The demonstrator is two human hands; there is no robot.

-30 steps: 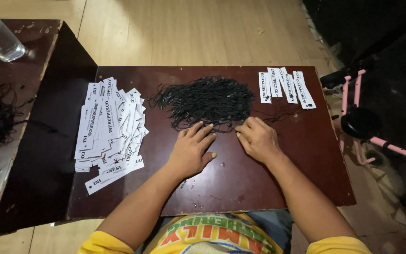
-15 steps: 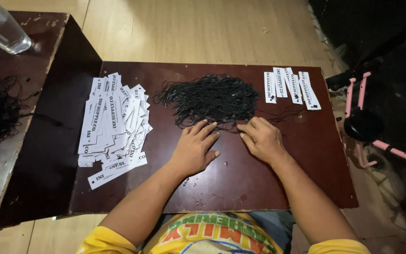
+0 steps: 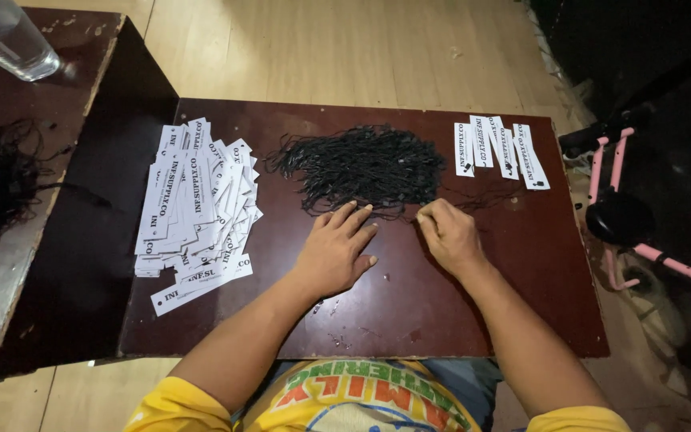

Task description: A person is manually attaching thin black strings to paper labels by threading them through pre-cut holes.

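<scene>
The tangled heap of thin black strings lies mid-table, at both hands' fingertips. Left hand rests flat, fingers spread, holding nothing. Right hand is curled, apparently pinching a strand.

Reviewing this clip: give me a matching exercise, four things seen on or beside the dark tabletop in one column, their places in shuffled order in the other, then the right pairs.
Things:
1. big pile of white tags
2. heap of black strings
3. short row of white tags
4. clear glass

Places:
A. far right part of the board
B. far left corner, on the neighbouring table
C. middle of the board, just beyond the left hand and right hand
D. left part of the board

Pairs: 1-D, 2-C, 3-A, 4-B
</scene>
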